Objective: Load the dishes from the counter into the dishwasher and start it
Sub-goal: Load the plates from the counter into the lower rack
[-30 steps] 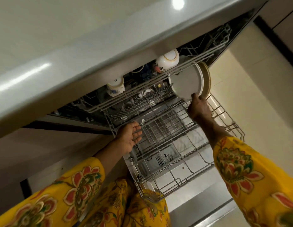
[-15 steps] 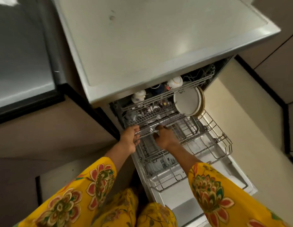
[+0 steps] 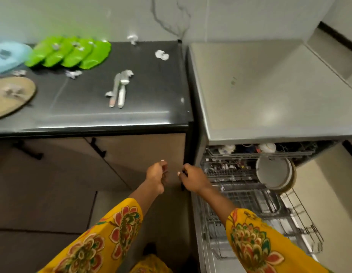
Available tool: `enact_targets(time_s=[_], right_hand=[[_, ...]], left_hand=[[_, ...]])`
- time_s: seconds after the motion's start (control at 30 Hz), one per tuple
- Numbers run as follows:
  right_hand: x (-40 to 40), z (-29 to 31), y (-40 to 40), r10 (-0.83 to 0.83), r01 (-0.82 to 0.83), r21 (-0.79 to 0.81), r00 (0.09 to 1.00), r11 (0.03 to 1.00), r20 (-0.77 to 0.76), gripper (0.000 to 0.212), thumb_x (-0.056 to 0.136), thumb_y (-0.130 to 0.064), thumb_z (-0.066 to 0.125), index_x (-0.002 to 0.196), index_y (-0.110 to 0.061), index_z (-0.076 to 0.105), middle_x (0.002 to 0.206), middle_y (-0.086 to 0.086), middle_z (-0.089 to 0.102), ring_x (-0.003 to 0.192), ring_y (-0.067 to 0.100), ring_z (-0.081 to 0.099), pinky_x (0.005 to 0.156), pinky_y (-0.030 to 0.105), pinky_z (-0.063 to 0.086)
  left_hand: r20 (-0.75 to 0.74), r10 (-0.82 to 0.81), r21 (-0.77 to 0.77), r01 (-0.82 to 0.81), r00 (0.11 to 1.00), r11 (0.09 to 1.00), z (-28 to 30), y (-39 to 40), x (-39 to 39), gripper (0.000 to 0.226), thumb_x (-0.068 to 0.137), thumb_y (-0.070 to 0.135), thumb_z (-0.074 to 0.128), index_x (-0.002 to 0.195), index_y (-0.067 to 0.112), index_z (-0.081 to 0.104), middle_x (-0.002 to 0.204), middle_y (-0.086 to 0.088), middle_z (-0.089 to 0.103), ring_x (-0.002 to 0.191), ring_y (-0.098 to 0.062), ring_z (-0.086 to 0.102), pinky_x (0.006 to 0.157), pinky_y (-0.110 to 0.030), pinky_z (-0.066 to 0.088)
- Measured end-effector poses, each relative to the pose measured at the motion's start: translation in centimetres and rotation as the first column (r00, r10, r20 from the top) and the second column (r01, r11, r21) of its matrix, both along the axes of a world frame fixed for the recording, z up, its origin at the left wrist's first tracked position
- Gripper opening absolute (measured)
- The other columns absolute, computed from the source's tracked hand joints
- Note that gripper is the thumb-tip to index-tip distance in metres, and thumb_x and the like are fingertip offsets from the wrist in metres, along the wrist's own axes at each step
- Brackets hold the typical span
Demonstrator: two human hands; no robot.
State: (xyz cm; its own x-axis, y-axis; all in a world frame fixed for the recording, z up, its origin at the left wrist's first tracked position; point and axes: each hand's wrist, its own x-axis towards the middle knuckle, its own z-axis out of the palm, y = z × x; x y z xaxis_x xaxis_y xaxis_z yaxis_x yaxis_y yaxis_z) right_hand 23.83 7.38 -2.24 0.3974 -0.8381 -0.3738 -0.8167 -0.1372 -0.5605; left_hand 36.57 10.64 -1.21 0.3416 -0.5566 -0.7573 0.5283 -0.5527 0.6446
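Both hands are free right now, because the person stands between two jobs. The left hand (image 3: 156, 177) hangs in front of the cupboard door with its fingers loosely bent and nothing in them. The right hand (image 3: 192, 179) is beside it, fingers bent too, and it looks empty, though I cannot tell if it touches the dark edge there. The dishes that need washing wait on the black shiny surface (image 3: 151, 79): four bright green plates (image 3: 69, 53) lie in a row, each leaning on the next, so they take up less room. A pale blue plate (image 3: 8, 57) sits at the far left and a round tan plate (image 3: 11, 95) lies near it. Some silver cutlery (image 3: 120, 89) lies together in the middle. The dishwasher's grey wire rack (image 3: 250, 196) is pulled out so things can drop in, and a white round plate (image 3: 273, 172) stands on edge in it, so water can reach both sides. I think the green plates go next.
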Motion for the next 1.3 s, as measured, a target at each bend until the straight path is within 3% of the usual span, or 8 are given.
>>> enact_targets(time_s=[0.23,0.4,0.57,0.73,1.0,1.3], right_hand=[[11.0,5.9,0.4,0.12,-0.112,-0.094,0.99,0.989,0.081,0.034,0.095,-0.032,0.049,0.12,-0.011,0.057,0.121,0.012,0.062,0.113,0.029,0.056,0.092,0.033,0.043],[18.9,9.1,0.4,0.158,-0.139,-0.162,0.982,0.977,0.106,0.031,0.095,-0.031,0.049,0.114,-0.009,0.06,0.115,0.012,0.065,0.11,0.028,0.057,0.088,0.033,0.042],[26.1,11.3,0.9,0.136,-0.107,-0.162,0.973,0.981,0.186,0.027,0.095,-0.031,0.049,0.104,-0.01,0.062,0.106,0.01,0.066,0.101,0.025,0.058,0.078,0.031,0.042],[31.0,12.4,1.5,0.179,-0.142,-0.162,0.953,0.977,0.245,0.025,0.095,-0.031,0.049,0.102,-0.01,0.061,0.101,0.008,0.064,0.093,0.022,0.058,0.078,0.032,0.045],[37.0,12.3,0.0,0.262,-0.23,-0.165,0.942,0.959,0.21,0.027,0.095,-0.034,0.049,0.099,-0.01,0.062,0.1,0.009,0.065,0.093,0.024,0.059,0.079,0.034,0.047],[46.7,12.2,-4.6,0.479,-0.448,-0.193,0.863,0.873,0.163,0.029,0.093,-0.031,0.051,0.106,-0.008,0.065,0.112,0.011,0.066,0.104,0.025,0.058,0.083,0.031,0.043]], left_hand=[[0.036,0.183,-0.185,-0.174,0.982,0.967,5.0,2.3,10.1,0.023,0.098,0.024,0.046,0.08,0.016,0.059,0.079,0.0,0.058,0.064,-0.013,0.049,0.055,-0.025,0.033],[0.082,0.257,-0.266,-0.227,0.963,0.937,8.9,3.9,18.1,0.025,0.099,0.026,0.043,0.081,0.016,0.058,0.077,0.001,0.057,0.067,-0.013,0.048,0.062,-0.026,0.035],[0.085,0.351,-0.338,-0.304,0.933,0.891,11.5,5.3,25.6,0.022,0.096,0.021,0.045,0.078,0.015,0.056,0.075,0.0,0.055,0.06,-0.012,0.043,0.056,-0.025,0.03],[0.096,0.422,-0.358,-0.364,0.902,0.86,12.8,6.4,30.8,0.025,0.098,0.027,0.043,0.081,0.017,0.056,0.077,0.002,0.057,0.066,-0.012,0.047,0.06,-0.025,0.035],[0.113,0.55,-0.354,-0.484,0.828,0.8,12.6,6.6,36.2,0.022,0.096,0.028,0.046,0.081,0.017,0.057,0.08,0.0,0.055,0.071,-0.014,0.046,0.064,-0.026,0.038],[0.125,0.725,-0.31,-0.667,0.678,0.677,12.2,2.6,44.7,0.021,0.095,0.024,0.045,0.077,0.016,0.052,0.075,0.0,0.047,0.062,-0.012,0.039,0.057,-0.024,0.032]])
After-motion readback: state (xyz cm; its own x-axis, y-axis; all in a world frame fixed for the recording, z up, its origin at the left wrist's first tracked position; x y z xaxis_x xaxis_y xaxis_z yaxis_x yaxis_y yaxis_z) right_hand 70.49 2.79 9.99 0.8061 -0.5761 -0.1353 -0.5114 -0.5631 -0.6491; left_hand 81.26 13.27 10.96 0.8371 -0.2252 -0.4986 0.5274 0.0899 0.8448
